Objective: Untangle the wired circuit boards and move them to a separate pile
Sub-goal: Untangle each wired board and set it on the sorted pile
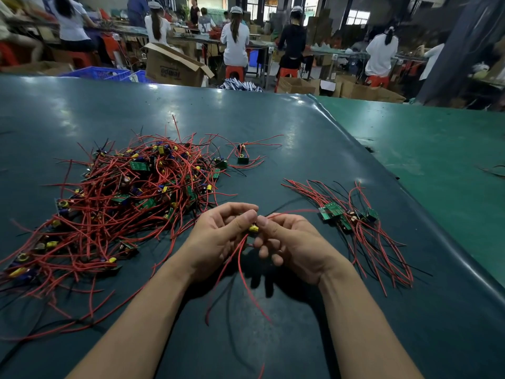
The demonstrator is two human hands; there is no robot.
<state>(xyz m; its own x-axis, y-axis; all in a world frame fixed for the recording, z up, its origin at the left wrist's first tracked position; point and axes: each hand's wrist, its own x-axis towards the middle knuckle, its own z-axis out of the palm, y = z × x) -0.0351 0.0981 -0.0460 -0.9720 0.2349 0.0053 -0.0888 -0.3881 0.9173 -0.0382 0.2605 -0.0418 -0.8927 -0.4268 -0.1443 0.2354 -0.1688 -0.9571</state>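
- Desk (273, 127), covered by a dark green mat, carries everything in play; a second, lighter green surface (423, 138) adjoins it on the right.
- Workers seated at benches (235, 39) are seen in the background, with an open cardboard box (172, 64) beyond the far edge of the desk.
- A large tangled heap (123, 192) of red-wired circuit boards is spread on the left, wires crossing in every direction, so boards presumably have to be drawn out one at a time.
- A smaller sorted pile (352, 222) is laid on the right, well apart from the heap, its boards bunched together and its wires trailing roughly in parallel, likely so they do not knot again.
- One stray board (242, 159) with looped wires lies beyond the heap, between the two groups and touching neither.
- The left hand (218, 239) is curled round the held unit, thumb and fingertips pinched on it, apparently to steady it.
- The right hand (289, 242) is also closed, its grip clamped by thumb and forefinger on the same unit or its red lead; which of the two cannot be told.
- The held board (253, 228) is mostly hidden between the hands above the desk; only a yellow capacitor shows, with red wires (240, 269) hanging towards the person.
- The unit seems freed from the heap and ready for the right-hand pile.
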